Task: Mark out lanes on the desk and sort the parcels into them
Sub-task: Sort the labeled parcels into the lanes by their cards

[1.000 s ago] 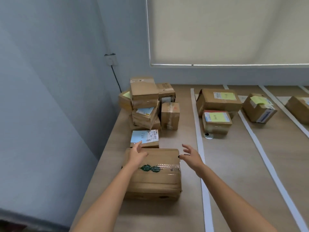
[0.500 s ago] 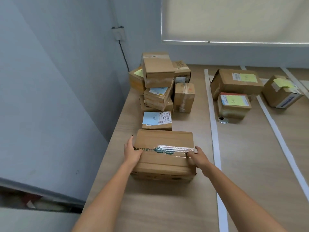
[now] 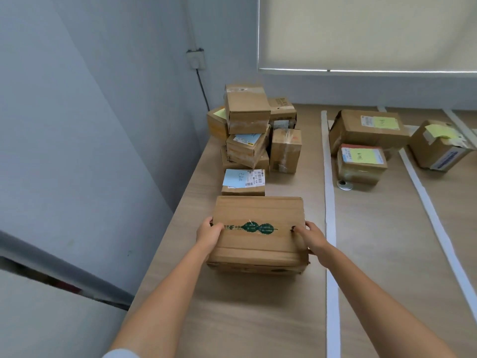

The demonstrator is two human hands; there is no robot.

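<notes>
The left hand grips the left end of a large cardboard parcel, its fingers curled over the edge onto the top face. The right hand grips the opposite end, thumb lying on the top beside a strip of clear tape printed with green leaf shapes, the other fingers wrapped down the side. The parcel sits between the two hands, at the near left part of the table; whether its base rests on the wood or is just raised cannot be told.

Directly beyond the hands, touching or nearly touching the parcel's far edge, lies a small flat box with a pale blue note. Farther beyond that stands a pile of boxes against the wall corner.

Just to the right of the right hand runs a white tape line, lengthwise along the table. Past it, beyond and to the right, lie two boxes with yellow notes, and a small silver disc sits beside the nearer one. A second white tape line lies farther right, with another box past it.
</notes>
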